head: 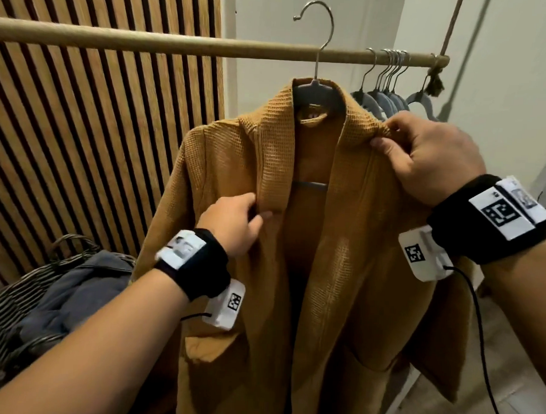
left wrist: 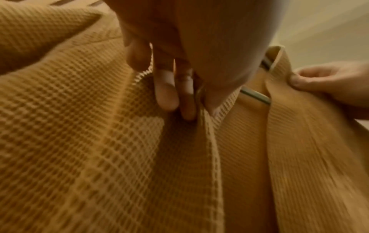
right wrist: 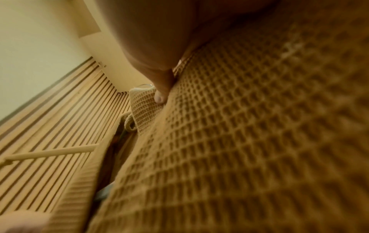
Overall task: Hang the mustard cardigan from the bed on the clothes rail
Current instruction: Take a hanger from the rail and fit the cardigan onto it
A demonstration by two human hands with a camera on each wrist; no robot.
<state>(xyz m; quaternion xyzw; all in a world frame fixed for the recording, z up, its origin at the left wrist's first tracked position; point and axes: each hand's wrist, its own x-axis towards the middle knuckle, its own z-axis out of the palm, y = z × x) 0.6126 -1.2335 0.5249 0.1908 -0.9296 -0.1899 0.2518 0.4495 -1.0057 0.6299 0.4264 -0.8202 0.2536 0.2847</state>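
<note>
The mustard waffle-knit cardigan (head: 230, 161) hangs on a grey hanger (head: 317, 93). The hanger's metal hook (head: 319, 18) rises in front of and above the wooden clothes rail (head: 147, 40) and does not rest on it. My left hand (head: 259, 211) pinches the cardigan's left front edge, and its fingers (left wrist: 171, 94) are curled into the knit (left wrist: 79, 141). My right hand (head: 382, 135) pinches the fabric at the right shoulder beside the collar. In the right wrist view its thumb (right wrist: 161, 93) presses on the knit (right wrist: 239, 141). The hanger's lower bar (left wrist: 255, 96) shows between the fronts.
Several empty grey hangers (head: 386, 99) crowd the rail's right end, near its rope (head: 451, 27). A slatted wooden wall (head: 81, 136) stands behind the rail's left part. A wicker basket (head: 4, 304) with grey-blue clothes sits at lower left.
</note>
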